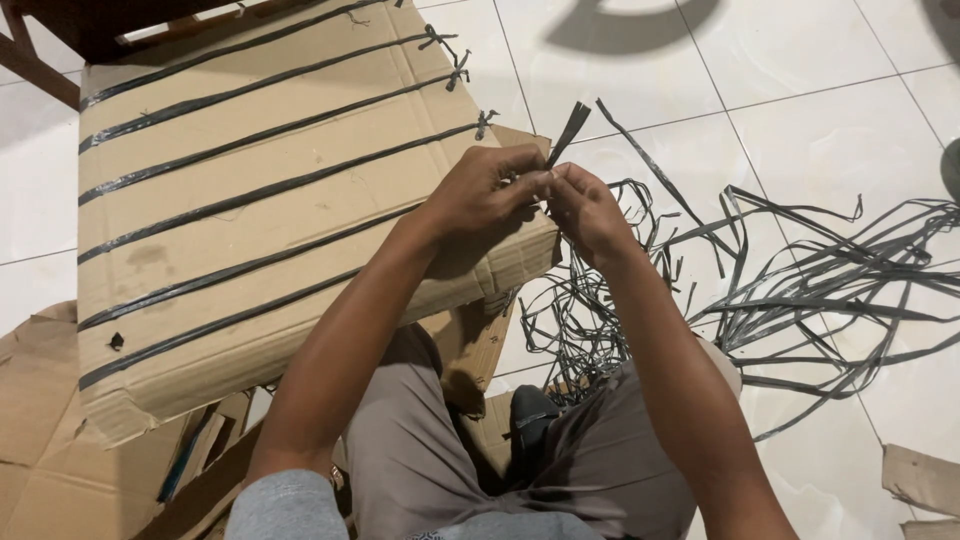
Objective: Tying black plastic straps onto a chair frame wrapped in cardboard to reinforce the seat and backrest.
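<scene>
Hands: left hand (pixel 487 190) and right hand (pixel 585 208) pinch one dark strip (pixel 568 134), seemingly split, past the cardboard box (pixel 260 200) edge; loose strips (pixel 800 290) crowd the floor (pixel 800 70).

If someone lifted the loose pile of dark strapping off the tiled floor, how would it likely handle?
The dark strapping pile would probably be floppy: its strands curl and loop. It is likely light, being thin flat ribbon. It may snag and drag along together, since the strands cross and tangle.
</scene>
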